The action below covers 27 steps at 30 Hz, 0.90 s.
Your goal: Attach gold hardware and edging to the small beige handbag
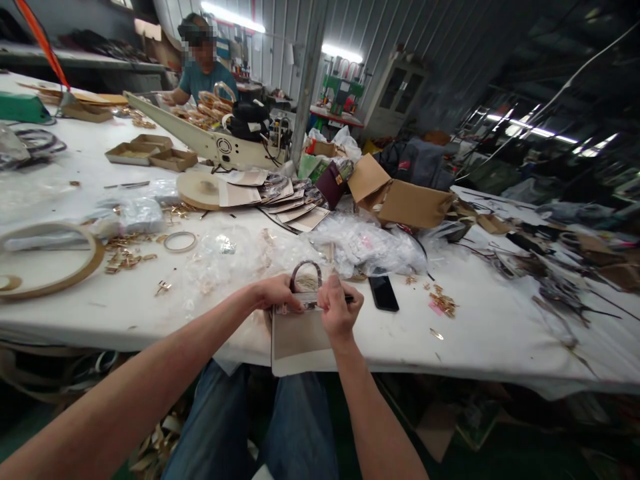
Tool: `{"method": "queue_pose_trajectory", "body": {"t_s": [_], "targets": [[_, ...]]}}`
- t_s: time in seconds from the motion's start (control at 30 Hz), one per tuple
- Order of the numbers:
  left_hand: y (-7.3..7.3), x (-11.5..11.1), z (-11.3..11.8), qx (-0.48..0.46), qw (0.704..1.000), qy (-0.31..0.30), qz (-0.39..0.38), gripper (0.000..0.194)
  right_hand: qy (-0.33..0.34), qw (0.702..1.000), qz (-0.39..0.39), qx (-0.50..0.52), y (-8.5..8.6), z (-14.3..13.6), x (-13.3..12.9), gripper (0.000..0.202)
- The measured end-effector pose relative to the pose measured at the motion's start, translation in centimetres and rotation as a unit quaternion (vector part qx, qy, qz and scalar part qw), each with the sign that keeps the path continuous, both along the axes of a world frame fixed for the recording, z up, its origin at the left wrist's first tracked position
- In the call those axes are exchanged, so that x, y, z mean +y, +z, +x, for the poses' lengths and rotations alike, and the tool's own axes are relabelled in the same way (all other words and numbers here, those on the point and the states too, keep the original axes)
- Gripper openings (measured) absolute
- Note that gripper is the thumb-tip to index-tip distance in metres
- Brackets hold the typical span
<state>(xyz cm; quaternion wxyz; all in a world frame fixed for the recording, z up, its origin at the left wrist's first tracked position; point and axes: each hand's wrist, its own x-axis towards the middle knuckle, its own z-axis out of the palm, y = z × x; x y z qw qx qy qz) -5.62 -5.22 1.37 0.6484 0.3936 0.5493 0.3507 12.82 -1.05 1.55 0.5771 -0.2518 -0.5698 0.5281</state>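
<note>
A pale flat bag panel [299, 341] lies at the table's front edge and juts over it above the knees. At its top stands a dark curved handle [307, 265]. My left hand [280, 292] grips the panel's upper left edge, thumb on top. My right hand [340, 305] is closed at the upper right edge, around a thin dark tool whose tip points right; its shape is mostly hidden by the fingers. A dark strip with metal shine runs between the hands.
Plastic wrap [370, 243] lies behind the hands. A black phone [383, 293] and gold clips [443, 303] are on the right. Rolls of tape [97, 257] lie left. Further back are stacked panels [300, 210], an open carton [417, 202] and a seated person [207, 73].
</note>
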Motion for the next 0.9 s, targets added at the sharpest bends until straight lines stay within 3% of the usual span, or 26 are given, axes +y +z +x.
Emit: {"method": "queue_pose_trajectory", "body": {"t_s": [0.1, 0.3, 0.43, 0.63, 0.8, 0.9], "targets": [[0.0, 0.2, 0.0, 0.005, 1.000, -0.002, -0.009, 0.033, 0.002, 1.000, -0.016, 0.014, 0.1, -0.2, 0.1, 0.075], [0.3, 0.3, 0.3, 0.022, 1.000, -0.002, -0.012, 0.035, 0.079, 0.993, -0.055, 0.070, 2.1, 0.1, 0.8, 0.079], [0.3, 0.3, 0.3, 0.021, 1.000, 0.001, -0.018, 0.039, 0.085, 0.990, -0.075, 0.080, 3.0, 0.8, 0.5, 0.084], [-0.2, 0.4, 0.1, 0.016, 1.000, 0.007, -0.023, 0.038, 0.091, 0.989, -0.105, 0.060, 3.1, 0.1, 0.7, 0.082], [-0.8, 0.4, 0.2, 0.009, 1.000, 0.014, -0.017, 0.039, 0.033, 0.978, -0.207, 0.008, 3.1, -3.1, 3.7, 0.074], [-0.5, 0.1, 0.4, 0.007, 1.000, 0.013, -0.014, 0.039, 0.005, 0.949, -0.311, -0.049, 3.5, -4.7, 6.0, 0.068]]}}
